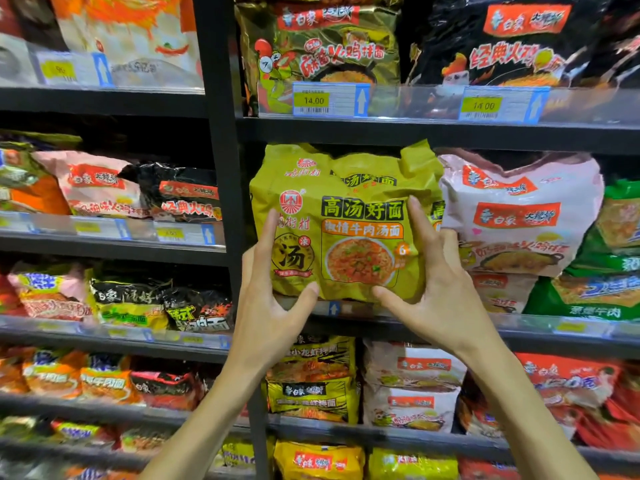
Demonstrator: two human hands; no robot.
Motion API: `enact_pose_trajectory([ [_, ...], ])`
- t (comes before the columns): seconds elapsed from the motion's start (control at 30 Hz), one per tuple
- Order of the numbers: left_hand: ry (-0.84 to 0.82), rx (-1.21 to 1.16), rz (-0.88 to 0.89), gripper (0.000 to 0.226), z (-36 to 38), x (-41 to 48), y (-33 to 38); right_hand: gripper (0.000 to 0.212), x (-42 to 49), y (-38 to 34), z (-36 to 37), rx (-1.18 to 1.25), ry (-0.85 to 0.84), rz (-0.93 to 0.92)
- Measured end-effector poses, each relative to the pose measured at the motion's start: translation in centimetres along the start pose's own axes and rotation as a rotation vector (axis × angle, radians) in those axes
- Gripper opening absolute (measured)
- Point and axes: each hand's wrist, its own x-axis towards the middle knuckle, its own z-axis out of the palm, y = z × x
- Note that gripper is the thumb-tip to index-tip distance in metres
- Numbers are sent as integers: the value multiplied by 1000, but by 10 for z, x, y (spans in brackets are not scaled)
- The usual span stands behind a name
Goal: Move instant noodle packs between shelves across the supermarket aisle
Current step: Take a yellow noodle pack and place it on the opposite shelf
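Two bare hands reach up to a supermarket shelf (433, 332) stacked with instant noodles. Between them is a yellow noodle pack (349, 223), standing upright at the front of the middle shelf, just right of a black upright post (225, 168) and touching a pink noodle pack (519, 216) on its right. The left hand (266, 299) grips the pack's left edge and the right hand (440, 292) its right edge, fingers (268, 233) spread on the front and thumbs under the bottom edge. A yellow price tag (313, 100) hangs on the shelf above.
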Motion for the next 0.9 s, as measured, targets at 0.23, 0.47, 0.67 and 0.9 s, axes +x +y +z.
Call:
enact_pose_trajectory([
  [0.23,9,-139,-32,93,-3,6,-7,109,-3,-2,-4,31,-20,-3],
  [0.47,61,-217,1,89,-15,-9,0,114,-15,-12,-11,137,-3,-58],
  [0.67,44,-204,-48,93,-9,-21,5,110,-23,-10,-10,229,-39,42],
  [0.9,-39,-273,-73,93,-12,-10,5,99,-34,-12,-5,303,31,118],
])
